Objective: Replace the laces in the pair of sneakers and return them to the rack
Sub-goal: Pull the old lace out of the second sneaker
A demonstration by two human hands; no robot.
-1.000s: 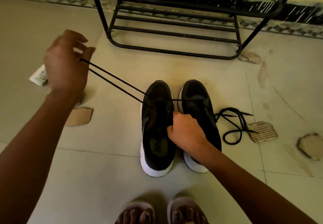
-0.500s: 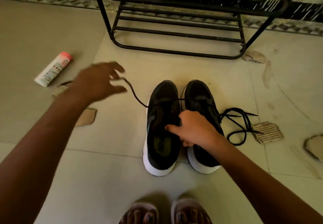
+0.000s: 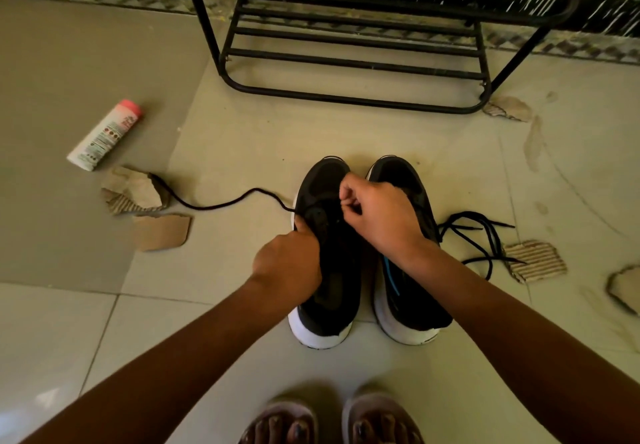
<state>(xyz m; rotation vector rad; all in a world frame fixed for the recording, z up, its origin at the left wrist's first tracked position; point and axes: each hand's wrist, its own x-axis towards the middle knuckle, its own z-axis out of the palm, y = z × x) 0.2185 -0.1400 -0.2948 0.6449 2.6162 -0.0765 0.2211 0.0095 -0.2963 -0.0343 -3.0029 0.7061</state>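
Observation:
Two black sneakers with white soles stand side by side on the tiled floor, the left sneaker (image 3: 337,281) and the right sneaker (image 3: 408,301). My left hand (image 3: 287,263) grips the left sneaker's outer side. Above its eyelet area, my right hand (image 3: 377,215) has its fingers curled and pinches the black lace (image 3: 221,203). The lace's free end trails left across the floor to a cardboard scrap. A second loose black lace (image 3: 481,239) lies tangled to the right of the pair. The black metal shoe rack (image 3: 349,63) stands behind the sneakers.
A white bottle with a pink cap (image 3: 104,135) lies on the floor at the left. Torn cardboard pieces (image 3: 159,232) lie left of the sneakers, and another ribbed scrap (image 3: 535,260) at the right. My feet in sandals (image 3: 329,419) are at the bottom edge.
My left hand let go of the taut lace, which dropped to the floor, and came down onto the left sneaker's side. My right hand moved forward toward the toe end.

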